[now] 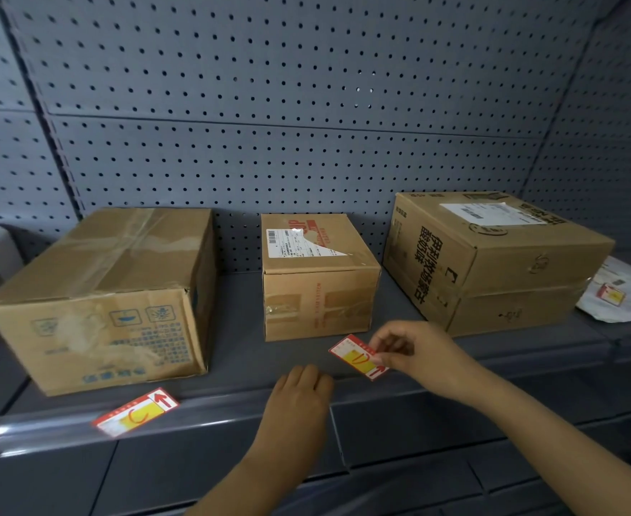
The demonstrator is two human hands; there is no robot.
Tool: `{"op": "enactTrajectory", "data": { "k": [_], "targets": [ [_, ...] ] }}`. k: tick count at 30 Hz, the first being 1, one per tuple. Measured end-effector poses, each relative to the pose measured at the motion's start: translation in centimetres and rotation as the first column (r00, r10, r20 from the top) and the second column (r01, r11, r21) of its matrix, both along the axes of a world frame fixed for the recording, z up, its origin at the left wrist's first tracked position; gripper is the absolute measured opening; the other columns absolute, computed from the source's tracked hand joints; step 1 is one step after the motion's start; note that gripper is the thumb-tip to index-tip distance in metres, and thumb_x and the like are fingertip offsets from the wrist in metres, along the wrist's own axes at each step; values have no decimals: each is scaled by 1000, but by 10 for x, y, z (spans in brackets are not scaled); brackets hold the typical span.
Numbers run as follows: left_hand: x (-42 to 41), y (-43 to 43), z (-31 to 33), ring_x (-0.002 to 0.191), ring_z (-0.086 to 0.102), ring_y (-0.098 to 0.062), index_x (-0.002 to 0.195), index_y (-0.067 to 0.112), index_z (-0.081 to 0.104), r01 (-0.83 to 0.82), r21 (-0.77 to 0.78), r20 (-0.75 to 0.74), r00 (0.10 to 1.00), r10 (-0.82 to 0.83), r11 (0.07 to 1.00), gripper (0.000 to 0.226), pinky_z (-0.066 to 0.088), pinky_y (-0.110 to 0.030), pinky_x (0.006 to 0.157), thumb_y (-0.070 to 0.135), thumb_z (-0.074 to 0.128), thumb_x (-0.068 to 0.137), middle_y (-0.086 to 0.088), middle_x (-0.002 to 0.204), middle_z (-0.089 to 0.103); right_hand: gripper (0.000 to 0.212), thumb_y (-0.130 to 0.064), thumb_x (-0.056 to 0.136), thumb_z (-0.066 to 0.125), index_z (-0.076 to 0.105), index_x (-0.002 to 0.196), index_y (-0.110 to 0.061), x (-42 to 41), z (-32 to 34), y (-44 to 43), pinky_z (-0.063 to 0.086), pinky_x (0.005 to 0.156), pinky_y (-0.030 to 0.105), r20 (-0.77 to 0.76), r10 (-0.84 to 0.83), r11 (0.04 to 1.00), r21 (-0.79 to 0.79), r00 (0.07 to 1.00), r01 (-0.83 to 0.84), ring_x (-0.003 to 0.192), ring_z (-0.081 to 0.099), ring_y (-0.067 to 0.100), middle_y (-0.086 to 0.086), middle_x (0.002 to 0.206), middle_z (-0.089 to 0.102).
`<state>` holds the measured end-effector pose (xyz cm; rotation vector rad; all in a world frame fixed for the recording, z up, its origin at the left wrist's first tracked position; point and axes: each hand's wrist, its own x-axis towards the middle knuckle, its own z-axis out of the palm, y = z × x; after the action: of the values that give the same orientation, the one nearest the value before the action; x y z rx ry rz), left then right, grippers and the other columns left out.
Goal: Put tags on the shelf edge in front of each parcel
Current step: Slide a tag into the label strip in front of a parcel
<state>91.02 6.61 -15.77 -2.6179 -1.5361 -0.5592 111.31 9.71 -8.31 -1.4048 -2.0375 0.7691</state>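
Red tag D (358, 356) being pinched by R hand (414, 351); L hand (301, 385) resting flat, holding nothing, at its 7 o'clock. Pressing flush onto edge (232, 413), centring under mid box (317, 277).

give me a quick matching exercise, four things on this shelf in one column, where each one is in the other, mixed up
Things
1. tag marked C
2. tag marked D
3. small box
4. white bag

Places
a. pinched in the right hand
b. far right of the shelf
c. on the shelf edge by the big left box
d. middle of the shelf

Pairs: 1-c, 2-a, 3-d, 4-b
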Motion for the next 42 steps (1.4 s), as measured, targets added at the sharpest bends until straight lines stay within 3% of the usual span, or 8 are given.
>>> {"op": "enactTrajectory", "data": {
  "k": [6, 10, 14, 20, 25, 31, 35, 42],
  "targets": [
    [-1, -1, 1, 63, 55, -18, 78, 17, 66, 6, -32, 9, 1000, -6, 999, 50, 47, -26, 55, 4, 79, 32, -1, 74, 58, 12, -11, 78, 74, 70, 83, -21, -7, -13, 4, 53, 70, 20, -26, 25, 999, 38, 999, -24, 77, 65, 4, -5, 82, 71],
    [-3, -6, -1, 83, 58, -22, 108, 15, 64, 16, -55, 44, 999, -13, 998, 57, 49, -30, 72, 0, 72, 54, -4, 102, 62, 13, -9, 78, 74, 71, 84, -20, -16, -23, 4, 51, 70, 17, 11, 58, 991, 118, 998, -58, 78, 64, 3, -9, 82, 70],
    [-4, -11, 0, 107, 46, -24, 136, 16, 41, 32, -20, 6, 999, -32, 999, 65, 37, -33, 92, 1, 57, 74, -4, 130, 46, 13, -19, 80, 73, 68, 89, -27, -24, -32, 6, 51, 72, 22, 143, 65, 972, 215, 988, -95, 81, 58, 0, -15, 86, 64],
    [-6, -16, -8, 76, 64, -18, 95, 15, 70, 57, -29, -37, 998, -59, 998, 64, 53, -30, 62, 15, 85, 33, -1, 92, 67, 15, -19, 82, 69, 68, 97, -23, -31, -33, 3, 47, 73, 23, 265, 84, 929, 328, 961, -172, 81, 51, 2, -9, 88, 62],
    [-5, -17, -7, 75, 64, -19, 97, 15, 68, 36, 15, -25, 999, -36, 999, 65, 52, -30, 61, 13, 85, 35, -2, 89, 66, 18, -20, 87, 60, 68, 102, -26, -37, -38, 4, 38, 74, 26, 455, 145, 854, 391, 878, -344, 85, 51, 12, -7, 90, 61],
    [-8, -20, 5, 76, 61, -14, 100, 22, 66, 88, 36, 50, 995, -90, 995, 44, 49, -26, 65, 15, 76, 57, 5, 91, 65, 26, -22, 88, 62, 64, 114, -26, -24, -36, 3, 40, 88, 25, 379, 83, 883, 401, 922, -244, 100, 50, 8, -9, 107, 62],
    [-1, -9, 15, 66, 60, -15, 87, 23, 66, 69, 78, 46, 996, -73, 995, 22, 46, -27, 59, 19, 55, 68, 6, 79, 64, 19, -23, 89, 61, 65, 108, -25, -3, -39, 0, 42, 87, 26, 363, 37, 894, 405, 931, -193, 97, 52, 6, -10, 104, 63],
    [34, 17, 46, 56, 54, -16, 69, 22, 55, 134, 169, 69, 987, -148, 976, 18, 44, -30, 51, 23, 38, 73, 5, 65, 54, 14, -22, 92, 58, 66, 103, -24, 48, -31, -14, 43, 82, 21, 318, -73, 908, 412, 945, -69, 92, 49, 3, -10, 97, 64]
  ]
}}
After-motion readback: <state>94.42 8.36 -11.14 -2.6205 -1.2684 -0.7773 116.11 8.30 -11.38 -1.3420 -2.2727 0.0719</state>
